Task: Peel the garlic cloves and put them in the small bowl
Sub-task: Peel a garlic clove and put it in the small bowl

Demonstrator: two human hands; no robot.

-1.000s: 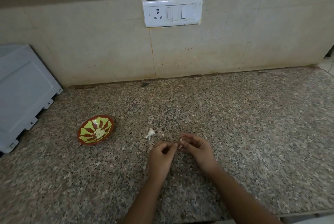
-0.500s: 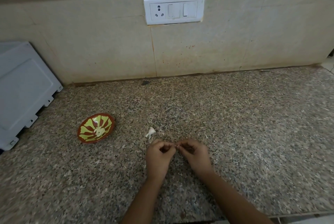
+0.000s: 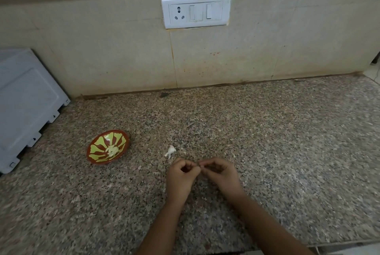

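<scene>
Left hand [image 3: 181, 175] and right hand [image 3: 221, 172] low over counter [image 3: 287, 151], forearms converging, curled fingers [image 3: 192, 164] meeting tip to tip, pinching a tiny bit [image 3: 198, 165].

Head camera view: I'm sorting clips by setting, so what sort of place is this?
Probably a home kitchen: a speckled stone counter meets a tiled wall with a socket and switches, and a small bowl holds garlic.

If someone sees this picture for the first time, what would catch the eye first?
The red bowl with a yellow-green pattern stands left on the granite counter, pale garlic pieces inside. Near the front, the left hand and right hand meet fingertip to fingertip; a white scrap lies beyond them.
</scene>
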